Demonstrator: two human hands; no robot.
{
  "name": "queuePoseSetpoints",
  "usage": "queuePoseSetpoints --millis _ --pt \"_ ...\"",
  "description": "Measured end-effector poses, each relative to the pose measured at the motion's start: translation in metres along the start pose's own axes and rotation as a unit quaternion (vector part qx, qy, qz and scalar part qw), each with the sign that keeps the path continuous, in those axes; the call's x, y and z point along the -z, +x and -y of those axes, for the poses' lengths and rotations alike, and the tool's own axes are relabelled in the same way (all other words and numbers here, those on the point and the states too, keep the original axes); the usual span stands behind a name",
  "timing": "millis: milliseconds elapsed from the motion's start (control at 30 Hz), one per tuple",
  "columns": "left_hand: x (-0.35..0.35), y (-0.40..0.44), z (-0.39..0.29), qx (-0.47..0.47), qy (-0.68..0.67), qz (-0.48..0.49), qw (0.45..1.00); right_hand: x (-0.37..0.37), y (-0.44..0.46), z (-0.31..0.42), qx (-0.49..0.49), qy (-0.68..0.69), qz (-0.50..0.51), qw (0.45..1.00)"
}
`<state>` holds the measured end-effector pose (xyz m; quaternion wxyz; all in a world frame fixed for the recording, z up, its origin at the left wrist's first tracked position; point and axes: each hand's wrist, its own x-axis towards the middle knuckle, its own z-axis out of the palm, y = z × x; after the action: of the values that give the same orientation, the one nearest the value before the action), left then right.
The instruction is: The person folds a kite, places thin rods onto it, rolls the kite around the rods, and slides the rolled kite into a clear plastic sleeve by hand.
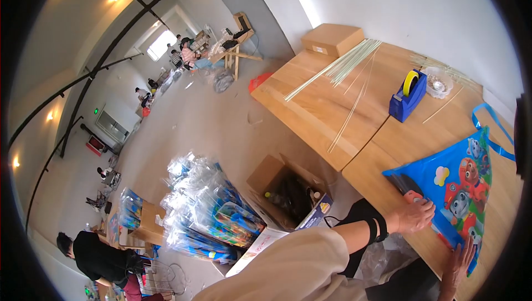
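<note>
On the table (310, 107), the blue sheet (443, 176) points lengthwise toward the wall (421, 2).

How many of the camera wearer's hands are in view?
2. The left hand is at the left edge of the blue cartoon-print plastic; the right hand is at its lower edge.

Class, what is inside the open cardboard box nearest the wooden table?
The open cardboard box holds a bottle with a yellow-green cap and dark items. Whatever lies beneath them is covered.

Workshop: worktable (316, 110), tape dispenser (407, 99), sticks (354, 62)
</note>
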<state>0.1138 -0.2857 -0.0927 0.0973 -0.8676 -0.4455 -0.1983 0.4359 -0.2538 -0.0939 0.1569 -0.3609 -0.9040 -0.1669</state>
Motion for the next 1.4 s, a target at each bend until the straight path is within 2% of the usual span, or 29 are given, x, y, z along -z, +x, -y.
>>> queuePoseSetpoints --millis 33,100,133,200,333,400,467,500,533,567,633,667,733,800,833,900,933,1000,1267,1300,1333,1400 --pt "-0.001 0.000 0.000 -0.006 0.016 0.007 1.000 0.000 0.001 0.001 -0.001 -0.001 0.000 1.000" --pt "-0.001 0.001 -0.001 -0.002 0.018 0.022 1.000 -0.002 0.003 0.004 -0.008 0.046 0.083 0.995" --pt "0.000 0.000 -0.002 0.004 0.020 0.037 0.999 -0.001 0.005 0.008 -0.008 0.046 0.084 0.995" --pt "0.003 -0.002 -0.001 0.004 0.014 0.023 1.000 0.002 0.009 0.017 -0.092 0.092 0.118 0.985" --pt "0.011 -0.005 0.001 0.000 0.033 -0.024 0.999 -0.016 -0.018 -0.004 -0.088 0.054 0.109 0.989" --pt "0.017 0.000 0.012 -0.072 0.037 -0.041 0.996 -0.014 -0.038 -0.020 -0.050 0.044 0.069 0.995" --pt "0.011 0.000 0.012 -0.013 0.010 -0.070 0.997 0.001 -0.036 -0.020 -0.063 0.066 0.072 0.993" --pt "0.013 0.004 0.013 0.044 -0.071 -0.089 0.992 0.016 -0.022 -0.020 -0.033 0.033 0.054 0.997" --pt "0.015 0.006 0.018 0.071 -0.115 -0.056 0.989 0.023 -0.020 -0.024 -0.031 0.036 0.056 0.997" --pt "0.017 0.011 0.027 0.052 -0.189 -0.040 0.980 0.029 -0.017 -0.028 -0.051 0.063 0.050 0.995" --pt "0.033 0.025 0.035 0.067 -0.164 0.011 0.984 0.045 0.001 -0.029 -0.121 0.178 0.049 0.975" --pt "0.032 0.031 0.049 0.074 -0.184 0.084 0.976 0.048 0.007 -0.035 -0.145 0.234 0.053 0.960" --pt "0.034 0.043 0.063 0.115 -0.301 0.159 0.933 0.043 0.011 -0.060 -0.171 0.276 0.111 0.939" --pt "0.040 0.056 0.070 0.164 -0.347 0.237 0.892 0.045 0.032 -0.076 -0.205 0.338 0.193 0.898" --pt "0.037 0.056 0.074 0.153 -0.355 0.240 0.890 0.041 0.039 -0.083 -0.188 0.323 0.208 0.904" --pt "0.026 0.050 0.077 0.103 -0.356 0.148 0.917 0.025 0.048 -0.096 -0.178 0.309 0.225 0.907" --pt "0.024 0.048 0.076 0.097 -0.363 0.151 0.914 0.019 0.054 -0.100 -0.163 0.309 0.255 0.902" --pt "0.022 0.044 0.076 0.080 -0.238 0.124 0.960 0.014 0.061 -0.102 -0.150 0.309 0.287 0.894" --pt "0.019 0.043 0.067 0.154 -0.300 0.057 0.940 0.017 0.070 -0.094 -0.208 0.257 0.317 0.889" --pt "0.015 0.042 0.067 0.136 -0.274 0.039 0.951 0.011 0.062 -0.092 -0.196 0.264 0.247 0.911" --pt "0.010 0.041 0.068 0.117 -0.246 0.018 0.962 0.012 0.059 -0.089 -0.193 0.263 0.245 0.913" --pt "0.002 0.041 0.065 0.118 -0.226 -0.005 0.967 0.014 0.056 -0.079 -0.204 0.249 0.168 0.932"
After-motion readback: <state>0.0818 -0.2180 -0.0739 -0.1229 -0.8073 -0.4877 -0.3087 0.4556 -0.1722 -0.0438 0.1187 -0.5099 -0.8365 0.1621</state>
